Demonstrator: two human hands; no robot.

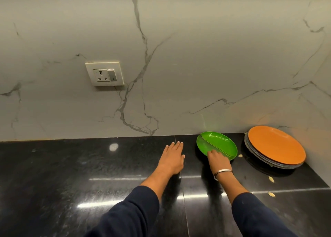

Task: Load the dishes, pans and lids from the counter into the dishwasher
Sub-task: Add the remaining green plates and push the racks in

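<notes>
On the black counter (pixel 89 165), near the marble wall (pixel 179 57), sits a green plate (pixel 220 143) with a curved divider across it. Right hand (pixel 217 159) reaches to the plate's near edge, fingers curled over the rim; grip looks closed on the rim, thumb hidden, so the exact pinch is hard to tell. A bangle (pixel 223 171) is on that wrist. Left hand (pixel 172 158) lies flat on the counter just left of the plate, not touching it, grip spread loose, fingers straight, holding nothing. To the right of the green plate, apart from it, is a stack of plates (pixel 274 158), top one orange, greyish ones below, close to the wall corner. Small pale scraps (pixel 271 179) lie on the counter near the stack and between the stack and the green plate. A socket (pixel 104 74) with a switch is on the wall, upper left. Both sleeves are dark blue.
</notes>
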